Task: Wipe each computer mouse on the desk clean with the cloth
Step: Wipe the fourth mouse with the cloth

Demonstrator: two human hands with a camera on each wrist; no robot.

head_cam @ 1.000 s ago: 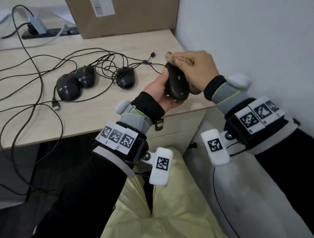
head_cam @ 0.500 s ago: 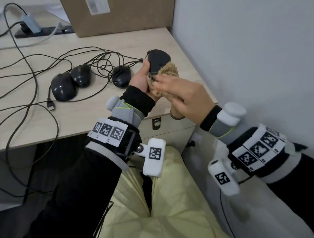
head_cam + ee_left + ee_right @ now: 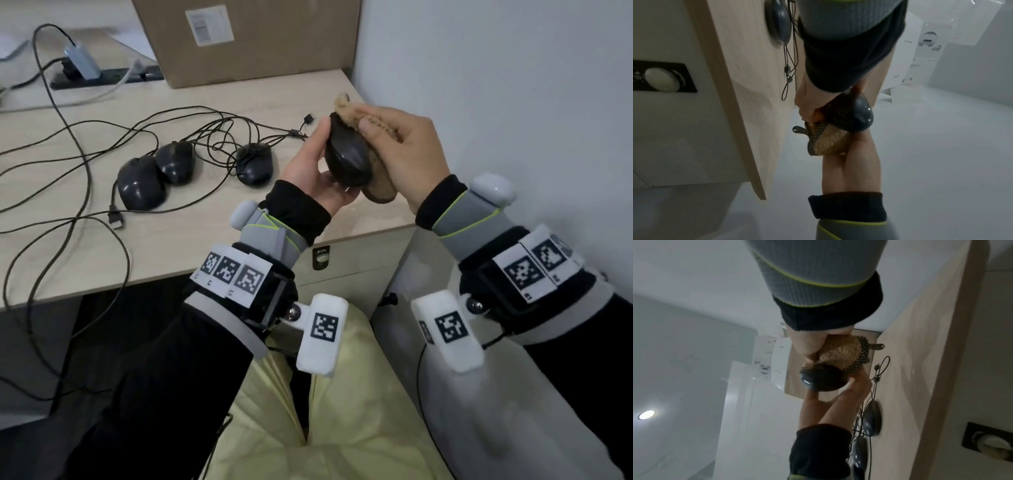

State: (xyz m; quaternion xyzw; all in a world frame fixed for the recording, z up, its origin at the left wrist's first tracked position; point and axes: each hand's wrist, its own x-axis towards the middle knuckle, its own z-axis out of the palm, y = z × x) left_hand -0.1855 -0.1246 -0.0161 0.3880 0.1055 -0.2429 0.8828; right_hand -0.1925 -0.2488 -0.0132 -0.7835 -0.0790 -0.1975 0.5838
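Observation:
My left hand grips a black mouse from below and the left, holding it above the desk's right front corner. My right hand grips a tan fuzzy cloth and presses it against the top and right side of that mouse. The cloth's lower end hangs below the mouse. In the left wrist view the mouse and cloth sit between both hands; the right wrist view shows the same mouse and cloth. Three more black mice lie on the desk: left, middle, right.
Tangled black cables with a USB plug spread over the wooden desk. A cardboard box and a power strip stand at the back. A grey wall is close on the right. A drawer lock sits below the desk edge.
Half a second ago the cloth was low on the raised mouse; now my right hand has brought the cloth up over the mouse's top, and the mouse sits lower, tilted toward me.

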